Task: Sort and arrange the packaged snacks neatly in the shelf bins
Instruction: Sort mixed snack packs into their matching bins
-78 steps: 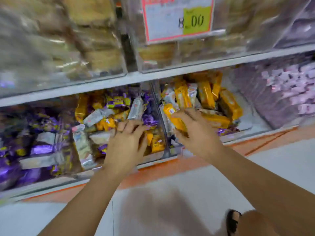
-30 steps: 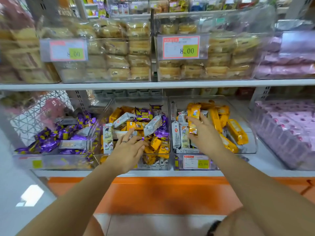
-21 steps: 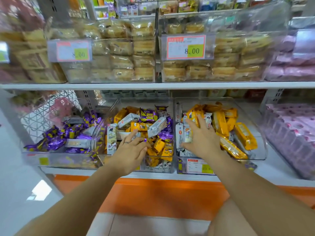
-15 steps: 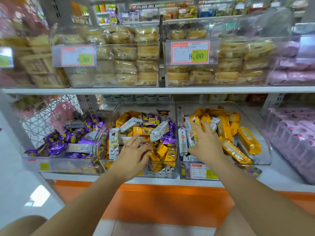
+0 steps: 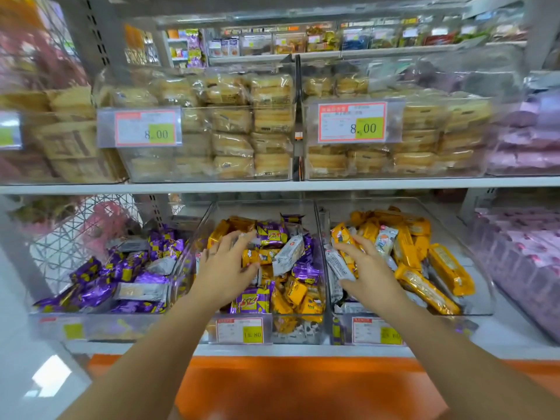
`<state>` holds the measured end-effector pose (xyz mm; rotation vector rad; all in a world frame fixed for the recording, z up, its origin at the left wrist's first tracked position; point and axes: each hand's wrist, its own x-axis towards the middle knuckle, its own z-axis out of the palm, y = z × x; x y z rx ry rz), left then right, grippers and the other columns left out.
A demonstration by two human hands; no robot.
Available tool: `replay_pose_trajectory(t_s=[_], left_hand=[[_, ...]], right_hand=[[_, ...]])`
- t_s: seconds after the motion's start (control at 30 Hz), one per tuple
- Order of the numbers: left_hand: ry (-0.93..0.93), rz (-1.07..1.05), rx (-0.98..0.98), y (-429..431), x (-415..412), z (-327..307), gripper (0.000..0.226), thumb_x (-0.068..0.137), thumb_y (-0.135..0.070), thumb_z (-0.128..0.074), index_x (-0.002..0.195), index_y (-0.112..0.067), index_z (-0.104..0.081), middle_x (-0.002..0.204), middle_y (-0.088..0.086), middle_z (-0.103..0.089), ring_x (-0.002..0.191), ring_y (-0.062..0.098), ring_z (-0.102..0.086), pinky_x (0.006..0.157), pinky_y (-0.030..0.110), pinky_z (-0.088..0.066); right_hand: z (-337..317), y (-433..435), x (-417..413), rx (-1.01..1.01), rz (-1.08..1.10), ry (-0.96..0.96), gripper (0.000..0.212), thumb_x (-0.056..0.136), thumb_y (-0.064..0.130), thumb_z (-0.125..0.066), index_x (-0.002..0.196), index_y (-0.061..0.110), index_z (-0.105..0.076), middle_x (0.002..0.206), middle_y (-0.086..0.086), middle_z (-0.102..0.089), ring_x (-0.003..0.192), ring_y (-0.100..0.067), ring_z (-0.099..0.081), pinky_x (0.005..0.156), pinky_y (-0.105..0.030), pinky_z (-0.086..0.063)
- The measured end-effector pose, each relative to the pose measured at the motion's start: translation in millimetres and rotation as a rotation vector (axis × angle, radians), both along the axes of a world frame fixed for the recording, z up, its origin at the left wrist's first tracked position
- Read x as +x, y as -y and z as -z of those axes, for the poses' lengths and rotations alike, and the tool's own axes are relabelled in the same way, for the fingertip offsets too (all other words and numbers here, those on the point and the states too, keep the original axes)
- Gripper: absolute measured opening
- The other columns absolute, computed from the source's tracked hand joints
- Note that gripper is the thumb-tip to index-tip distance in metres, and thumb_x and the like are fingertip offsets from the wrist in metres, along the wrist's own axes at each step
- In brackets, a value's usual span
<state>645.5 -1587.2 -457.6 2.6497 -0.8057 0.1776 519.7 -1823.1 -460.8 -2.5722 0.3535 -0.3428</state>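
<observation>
- Right hand: fingers curled, thumb underneath, gripping a white packet by the left wall of the right bin. Fingertips also touched a yellow packet. My read: it was pulling a stray out of a mostly yellow lot.
- Left hand: fingers spread and nearly straight, lying on top of the pile in the middle bin. It held nothing I could see, though the fingertips were blurred. It looked like raking through, not picking.
- Middle bin was the worst: purple packets, orange packets and white ones jumbled at all angles.
- Right bin: long yellow bars lay roughly lengthwise, with a few white strays at the left and back.
- Left bin: mostly purple, some silver-white strays on top.
- The three bins sat side by side on the lower shelf, with price tags on the fronts. The walls were clear, so any mix-up showed to shoppers.
- Judgement: sorting was at an early stage, one hand per bin so strays could go straight across.
</observation>
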Motion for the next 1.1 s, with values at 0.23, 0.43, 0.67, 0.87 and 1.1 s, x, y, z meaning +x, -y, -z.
replay_pose_trajectory(t_s=[0.23, 0.43, 0.67, 0.87, 1.1], left_hand=[[0.026, 0.139, 0.121, -24, 5, -4, 0.070, 0.066, -0.080, -0.028, 0.117, -0.037, -0.049, 0.125, -0.010, -0.036, 0.114, 0.018, -0.049, 0.112, 0.052, -0.020], [0.089, 0.197, -0.057, -35, 6, 8, 0.048, 0.078, -0.071, -0.030, 0.110, -0.042, -0.051, 0.122, -0.015, -0.048, 0.113, 0.012, -0.052, 0.113, 0.055, -0.017], [0.169, 0.173, -0.179, -48, 6, 10, 0.044, 0.082, -0.056, -0.043, 0.112, -0.030, -0.062, 0.115, -0.009, -0.059, 0.106, 0.016, -0.059, 0.107, 0.055, -0.034], [0.313, 0.076, -0.157, -68, 18, 6, 0.030, 0.082, -0.052, -0.051, 0.097, -0.031, -0.067, 0.100, -0.014, -0.064, 0.105, 0.017, -0.060, 0.108, 0.053, -0.025], [0.101, -0.070, 0.048, -77, 18, -2, 0.049, 0.090, -0.048, -0.053, 0.137, -0.040, -0.042, 0.143, -0.019, -0.039, 0.145, 0.016, -0.013, 0.116, 0.053, 0.000]], right_hand=[[-32, -13, -8, -0.047, 0.066, 0.194, 0.055, 0.084, 0.014, -0.067, 0.131, 0.038, -0.048, 0.149, 0.007, -0.025, 0.080, -0.011, -0.054, 0.069, -0.018, -0.037], [-54, -73, 25, -0.065, -0.260, 0.189, 0.054, 0.085, 0.013, -0.065, 0.130, 0.037, -0.050, 0.148, 0.005, -0.026, 0.131, -0.017, -0.036, 0.098, -0.025, -0.035], [-40, -119, 119, 0.201, -0.227, 0.140, 0.057, 0.084, 0.023, -0.068, 0.136, 0.018, -0.043, 0.130, -0.006, -0.051, 0.118, -0.018, -0.047, 0.084, -0.015, -0.030], [-26, -98, 132, -0.014, -0.180, 0.157, 0.043, 0.093, 0.020, -0.051, 0.136, 0.024, -0.046, 0.121, -0.006, -0.061, 0.104, -0.023, -0.059, 0.079, -0.026, -0.045], [-10, -88, 138, -0.197, -0.182, 0.000, 0.056, 0.090, 0.021, -0.058, 0.141, 0.029, -0.038, 0.142, -0.004, -0.041, 0.126, -0.028, -0.045, 0.096, -0.040, -0.046]])
